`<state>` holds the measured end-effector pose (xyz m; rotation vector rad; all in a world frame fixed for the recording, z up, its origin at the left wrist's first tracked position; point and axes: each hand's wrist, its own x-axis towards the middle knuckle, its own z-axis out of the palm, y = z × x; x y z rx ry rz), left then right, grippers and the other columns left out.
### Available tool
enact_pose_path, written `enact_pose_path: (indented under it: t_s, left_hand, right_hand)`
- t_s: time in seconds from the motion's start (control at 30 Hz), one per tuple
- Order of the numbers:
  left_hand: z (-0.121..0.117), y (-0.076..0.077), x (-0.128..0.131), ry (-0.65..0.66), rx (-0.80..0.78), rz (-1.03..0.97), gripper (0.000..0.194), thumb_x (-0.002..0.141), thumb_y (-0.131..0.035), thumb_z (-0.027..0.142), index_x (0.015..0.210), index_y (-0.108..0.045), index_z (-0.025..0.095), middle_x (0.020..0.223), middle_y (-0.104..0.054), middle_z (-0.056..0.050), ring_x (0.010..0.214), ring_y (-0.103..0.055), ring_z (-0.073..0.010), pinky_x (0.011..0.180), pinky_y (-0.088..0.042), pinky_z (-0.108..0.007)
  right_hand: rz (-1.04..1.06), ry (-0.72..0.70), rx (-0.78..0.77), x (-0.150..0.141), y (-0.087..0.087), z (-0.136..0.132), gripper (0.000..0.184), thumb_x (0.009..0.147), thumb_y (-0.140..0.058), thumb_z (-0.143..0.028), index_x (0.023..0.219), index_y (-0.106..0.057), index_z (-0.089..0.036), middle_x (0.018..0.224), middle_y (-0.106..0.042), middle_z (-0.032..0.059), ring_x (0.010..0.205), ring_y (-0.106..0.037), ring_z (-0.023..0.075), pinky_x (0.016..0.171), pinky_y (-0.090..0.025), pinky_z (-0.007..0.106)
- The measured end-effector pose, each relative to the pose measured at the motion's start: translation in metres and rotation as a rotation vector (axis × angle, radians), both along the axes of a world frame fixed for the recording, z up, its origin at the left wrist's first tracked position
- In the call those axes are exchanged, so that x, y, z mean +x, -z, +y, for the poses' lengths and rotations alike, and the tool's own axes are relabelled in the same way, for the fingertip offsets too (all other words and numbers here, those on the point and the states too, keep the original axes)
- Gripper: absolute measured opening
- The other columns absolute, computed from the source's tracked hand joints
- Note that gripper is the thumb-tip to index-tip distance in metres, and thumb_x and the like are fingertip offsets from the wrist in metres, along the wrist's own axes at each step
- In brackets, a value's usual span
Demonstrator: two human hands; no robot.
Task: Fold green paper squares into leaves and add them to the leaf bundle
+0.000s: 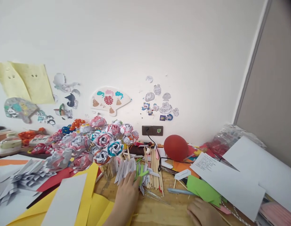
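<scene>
My left hand [128, 190] reaches over a pile of folded white paper pieces [126, 168], its fingers stretched out and touching them. Beside its fingertips, green folded strips [142, 173] lie among the white ones. Behind and to the right of that pile is a bundle of thin wooden sticks [156, 172]. My right hand [202, 211] lies low on the table at the bottom edge, fingers loosely extended, with nothing visible in them. Just beyond it are a light blue stick-like item [179, 191] and green paper [203, 189].
Paper flowers [104, 139] stand at the back left. A red balloon [176, 147] rests near the wall, beside a black cable [157, 150]. White sheets [221, 179] overlap on the right. Yellow paper [89, 201] and more folded white pieces [30, 175] cover the left.
</scene>
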<state>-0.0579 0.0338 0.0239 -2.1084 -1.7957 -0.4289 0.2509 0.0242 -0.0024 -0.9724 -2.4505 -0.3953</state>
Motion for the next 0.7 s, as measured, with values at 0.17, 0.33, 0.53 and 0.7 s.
enact_pose_path:
  t_s: [0.17,0.33,0.53,0.7]
  left_hand:
    - [0.010,0.015,-0.009,0.021,-0.028,-0.021,0.045,0.075,-0.046,0.005,0.117,-0.056,0.019,0.111,-0.061,-0.009,0.100,-0.057,-0.0224,0.085,-0.046,-0.032]
    - [0.020,0.025,-0.012,0.041,-0.003,-0.053,0.043,0.077,-0.043,0.010,0.119,-0.053,0.013,0.115,-0.058,-0.012,0.104,-0.057,-0.0210,0.087,-0.046,-0.028]
    - [0.016,0.018,-0.003,0.098,0.169,-0.068,0.035,0.087,-0.033,0.020,0.112,-0.057,0.014,0.115,-0.057,-0.017,0.103,-0.057,-0.0285,0.085,-0.048,-0.043]
    - [0.001,0.013,0.010,0.304,0.342,0.019,0.028,0.086,-0.038,0.020,0.101,-0.061,0.021,0.108,-0.061,-0.012,0.094,-0.061,-0.0258,0.075,-0.053,-0.037]
  right_hand:
    - [0.175,0.139,-0.049,0.007,-0.004,0.004,0.024,0.089,-0.039,-0.015,0.070,-0.051,-0.021,0.068,-0.057,0.0024,0.064,-0.055,0.0191,0.058,-0.043,0.031]
    - [0.310,0.254,-0.036,0.014,-0.011,0.008,0.019,0.086,-0.040,-0.014,0.074,-0.053,-0.020,0.077,-0.055,0.0060,0.073,-0.054,0.0224,0.065,-0.044,0.036]
    - [0.245,0.527,-0.023,0.023,-0.018,0.008,0.030,0.073,-0.053,-0.006,0.102,-0.058,-0.013,0.104,-0.058,0.0141,0.094,-0.051,0.0300,0.080,-0.041,0.042]
    - [0.061,0.644,-0.264,0.028,-0.025,0.008,0.024,0.077,-0.051,-0.002,0.091,-0.066,-0.015,0.095,-0.066,0.0100,0.089,-0.056,0.0275,0.075,-0.042,0.037]
